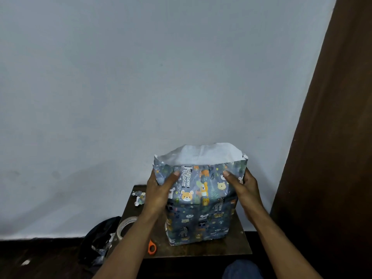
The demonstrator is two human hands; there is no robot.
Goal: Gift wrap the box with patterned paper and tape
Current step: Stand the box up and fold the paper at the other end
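Two thumbs pressing flat on the near face of the paper, remaining fingers curling round the upper side edges, hidden behind. Left hand gripping the left edge, right hand gripping the right, each clamped on paper, apparently steadying the package while pulling the wrap taut. Standing upright near the middle of the table, toward its right edge: the box, entirely covered below, not showing anywhere. Rising loose above the hands, an open paper collar, white underside facing forward, top end not yet folded. Probably preparing to crease that collar down over the end. Waiting close by for sealing: tape hanging off the left edge, orange scissors lying near the front edge, just left of the package. Sitting near the back left corner, crumpled scraps. Lying on the floor left of the table, a dark bag.
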